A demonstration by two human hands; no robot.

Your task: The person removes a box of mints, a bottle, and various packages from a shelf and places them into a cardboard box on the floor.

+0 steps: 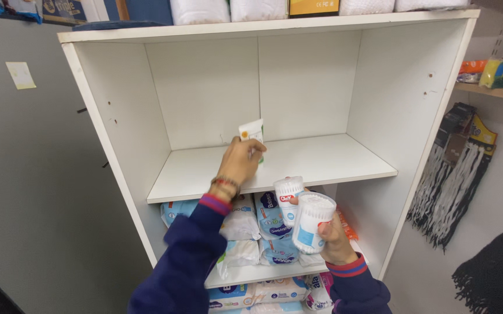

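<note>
Head view, looking down into a white shelf unit (298,160), taken here as the landmark.

Surroundings: middle shelf board bare but for the item being handled. Below it, stacked soft packs of wipes (272,224), white and blue, filling the lower compartments. On top of the unit, white rolls (228,9) and a yellow box (314,6). Left of the unit, a grey wall with a pale paper note (20,74). Right of the unit, hanging mop heads (458,174) and a side shelf with coloured cloths (496,72). Nothing between the hands and the middle shelf.

Left hand (241,163): arm in a dark blue sleeve with red-striped cuff, beaded bracelet at the wrist, raised from below the unit to the middle shelf, near its back panel. Fingers closed around a small white tube (252,132) with an orange mark.

Tube: held upright, long axis vertical, flat crimped end pointing up, lower part hidden by the fingers; whether it touches the shelf board cannot be told.

Right hand (333,235): held lower, in front of the unit's lower compartment, gripping two white cylindrical containers (301,212). Containers side by side and touching, long axes tilted, lids pointing up and toward the unit.
</note>
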